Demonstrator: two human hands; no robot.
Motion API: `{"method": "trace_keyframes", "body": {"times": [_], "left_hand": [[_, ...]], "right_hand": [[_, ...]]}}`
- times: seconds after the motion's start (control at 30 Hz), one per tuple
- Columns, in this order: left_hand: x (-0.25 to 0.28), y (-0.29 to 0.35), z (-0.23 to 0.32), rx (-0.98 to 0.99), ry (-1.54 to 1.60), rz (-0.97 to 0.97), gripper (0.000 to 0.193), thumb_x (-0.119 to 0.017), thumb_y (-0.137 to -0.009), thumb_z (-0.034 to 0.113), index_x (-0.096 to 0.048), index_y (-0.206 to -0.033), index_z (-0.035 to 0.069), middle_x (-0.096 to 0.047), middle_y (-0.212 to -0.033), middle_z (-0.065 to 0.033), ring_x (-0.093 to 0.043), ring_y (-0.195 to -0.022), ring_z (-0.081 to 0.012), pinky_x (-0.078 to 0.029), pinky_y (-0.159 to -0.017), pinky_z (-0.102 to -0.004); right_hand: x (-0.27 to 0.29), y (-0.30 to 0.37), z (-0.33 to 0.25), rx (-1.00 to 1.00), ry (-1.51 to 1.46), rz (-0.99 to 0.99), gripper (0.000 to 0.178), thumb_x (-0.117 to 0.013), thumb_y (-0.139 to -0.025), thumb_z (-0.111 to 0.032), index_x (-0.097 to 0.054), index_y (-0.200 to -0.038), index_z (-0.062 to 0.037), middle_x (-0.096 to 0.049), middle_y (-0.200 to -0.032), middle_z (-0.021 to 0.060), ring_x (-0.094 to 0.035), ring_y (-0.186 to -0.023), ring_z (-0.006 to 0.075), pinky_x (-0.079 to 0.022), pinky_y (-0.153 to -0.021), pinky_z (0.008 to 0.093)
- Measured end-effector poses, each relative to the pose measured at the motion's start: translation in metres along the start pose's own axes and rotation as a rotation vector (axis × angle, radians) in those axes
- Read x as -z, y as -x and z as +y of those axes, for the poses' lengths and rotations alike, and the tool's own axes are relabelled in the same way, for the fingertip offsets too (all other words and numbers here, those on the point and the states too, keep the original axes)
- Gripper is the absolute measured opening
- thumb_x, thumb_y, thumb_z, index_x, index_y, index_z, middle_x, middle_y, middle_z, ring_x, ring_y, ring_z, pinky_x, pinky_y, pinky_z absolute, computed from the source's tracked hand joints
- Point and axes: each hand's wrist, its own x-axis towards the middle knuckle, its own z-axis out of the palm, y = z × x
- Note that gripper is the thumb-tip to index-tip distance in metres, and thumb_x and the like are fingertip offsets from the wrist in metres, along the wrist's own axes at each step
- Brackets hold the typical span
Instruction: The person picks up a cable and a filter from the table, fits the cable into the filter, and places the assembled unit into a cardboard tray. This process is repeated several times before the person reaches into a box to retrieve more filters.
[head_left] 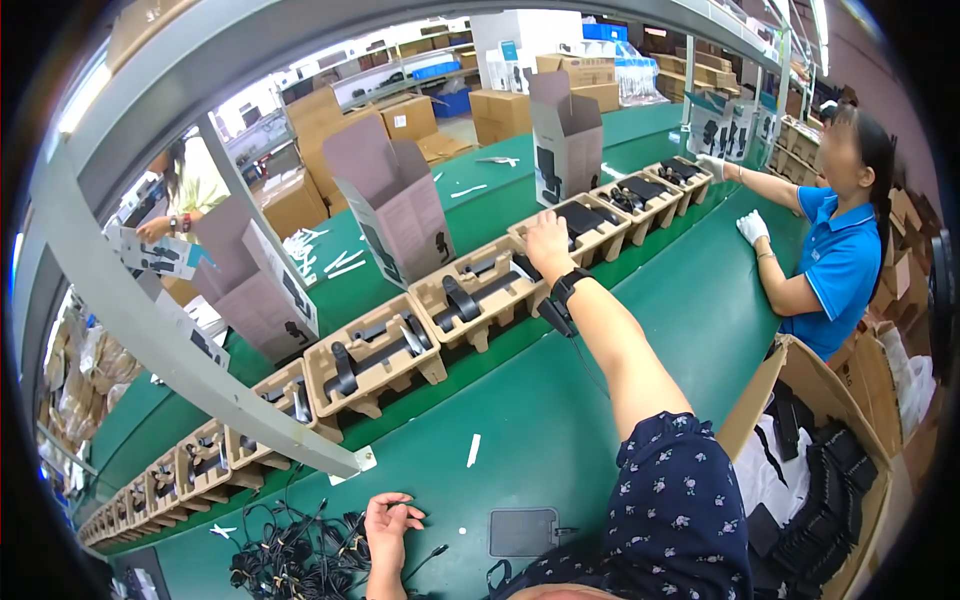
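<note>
My right hand (548,243) is stretched far forward, fingers bent down over the left end of a brown moulded pulp tray (612,238). A flat black piece (582,217) lies in that tray beside it; whatever the fingertips grip is hidden. Low in the picture, my left hand (393,515) is raised with curled fingers and the thumb against them. Anything small inside them cannot be made out. Next to it lies a tangled heap of black cables (290,550). The nearest trays, one with a black-parts set (460,298), stand to the left of my right hand.
Pulp trays run in a diagonal row along the green bench (470,400). Open cartons (395,200) stand behind them. A grey metal post (180,330) crosses at left. A box of black parts (870,400) stands right, near a gloved co-worker in blue (840,265). A black pad (524,532) lies in front.
</note>
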Motion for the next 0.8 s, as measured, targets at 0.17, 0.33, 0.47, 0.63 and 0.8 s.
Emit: {"method": "trace_keyframes", "body": {"times": [0.17,0.33,0.47,0.63,0.8], "left_hand": [[0.003,-0.001,0.002,0.002,0.005,-0.029,0.013,-0.048,-0.088,-0.002,-0.046,-0.101,-0.002,-0.054,-0.098,-0.0135,-0.061,-0.073,-0.0195,-0.052,-0.058,-0.0271],[0.009,-0.001,0.002,-0.008,0.001,-0.033,0.014,-0.048,-0.088,-0.001,-0.046,-0.102,-0.002,-0.054,-0.098,-0.0133,-0.061,-0.073,-0.0191,-0.052,-0.059,-0.027],[0.011,-0.004,0.001,-0.004,-0.006,-0.048,0.013,-0.047,-0.088,-0.002,-0.046,-0.102,-0.002,-0.054,-0.098,-0.0127,-0.06,-0.073,-0.0181,-0.051,-0.06,-0.0259],[0.023,0.008,0.001,-0.005,-0.026,-0.022,0.014,-0.048,-0.088,-0.002,-0.046,-0.102,-0.002,-0.055,-0.098,-0.0126,-0.06,-0.073,-0.0172,-0.051,-0.061,-0.0253],[0.028,-0.002,-0.008,0.019,-0.044,-0.055,0.014,-0.047,-0.089,-0.002,-0.047,-0.103,-0.002,-0.055,-0.097,-0.0115,-0.06,-0.073,-0.0167,-0.051,-0.061,-0.0257]], "right_hand": [[0.004,-0.006,0.014,-0.103,-0.129,-0.137,0.039,-0.046,-0.088,-0.04,-0.068,-0.095,-0.0085,-0.053,-0.116,0.0076,-0.047,-0.109,0.025,-0.036,-0.09,0.0431],[0.017,0.004,0.0,-0.077,-0.054,-0.002,0.037,-0.052,-0.084,-0.034,-0.06,-0.108,-0.0073,-0.054,-0.112,0.0102,-0.048,-0.108,0.0249,-0.035,-0.092,0.0435],[0.057,0.045,-0.054,0.304,-0.381,0.228,0.039,-0.064,-0.071,-0.021,-0.055,-0.106,-0.0074,-0.058,-0.098,0.01,-0.052,-0.095,0.0296,-0.036,-0.089,0.0447],[0.143,0.167,-0.118,1.017,-0.496,-0.155,0.087,-0.073,-0.062,-0.048,-0.039,-0.132,-0.009,-0.026,-0.14,0.021,-0.022,-0.132,0.0361,-0.021,-0.103,0.0557],[0.158,0.206,-0.112,1.153,-0.592,-0.265,0.089,-0.069,-0.062,-0.053,-0.035,-0.135,-0.0145,-0.023,-0.144,0.0175,-0.021,-0.134,0.0348,-0.019,-0.105,0.0561]]}}
